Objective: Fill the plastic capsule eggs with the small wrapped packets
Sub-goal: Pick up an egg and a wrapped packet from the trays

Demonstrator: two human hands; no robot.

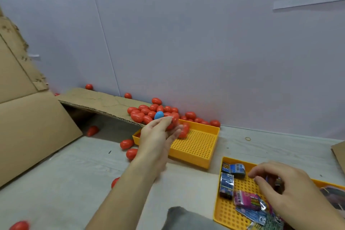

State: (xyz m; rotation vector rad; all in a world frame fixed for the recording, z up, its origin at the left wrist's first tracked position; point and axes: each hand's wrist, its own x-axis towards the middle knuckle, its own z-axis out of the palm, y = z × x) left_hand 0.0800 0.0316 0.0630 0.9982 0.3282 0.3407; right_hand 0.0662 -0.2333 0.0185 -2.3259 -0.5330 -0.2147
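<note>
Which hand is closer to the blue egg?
Left. The left hand reaches up just beneath the blue egg; the right hand is far off over the packet tray.

Single head-worn view — forward and down, close over the table (261, 142), toward the wall (186, 33).

– Where's your egg pile (155, 113)?
– Mid-frame, on the cardboard flap (104, 105) against the wall.
– And your trays?
– Empty tray (196, 147) just below the pile; packet tray (229, 209) lower right.
</note>
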